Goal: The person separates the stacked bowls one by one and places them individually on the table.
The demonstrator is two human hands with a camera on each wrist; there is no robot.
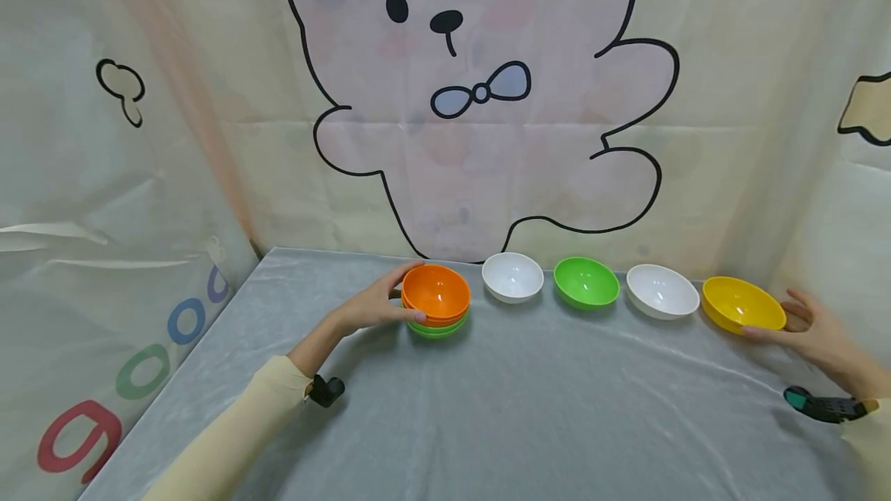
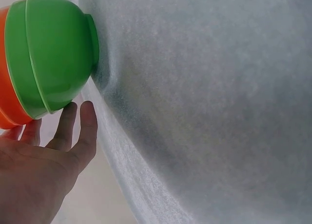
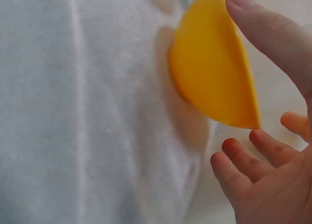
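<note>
On the left of the row, a stack of bowls has orange bowls (image 1: 436, 291) nested on top of green ones (image 2: 58, 53). My left hand (image 1: 372, 305) grips this stack from its left side, thumb at the front and fingers reaching round behind. At the far right of the row is a yellow bowl (image 1: 742, 305). My right hand (image 1: 824, 337) is beside it, thumb at the near rim. In the right wrist view the other fingers (image 3: 241, 158) are spread loosely below the yellow bowl's edge.
Between the hands stand a white bowl (image 1: 513, 278), a single green bowl (image 1: 586, 283) and another white bowl (image 1: 662, 291). A grey cloth (image 1: 522, 416) covers the table. Behind the row hangs a curtain (image 1: 724, 99) with a cartoon bear print.
</note>
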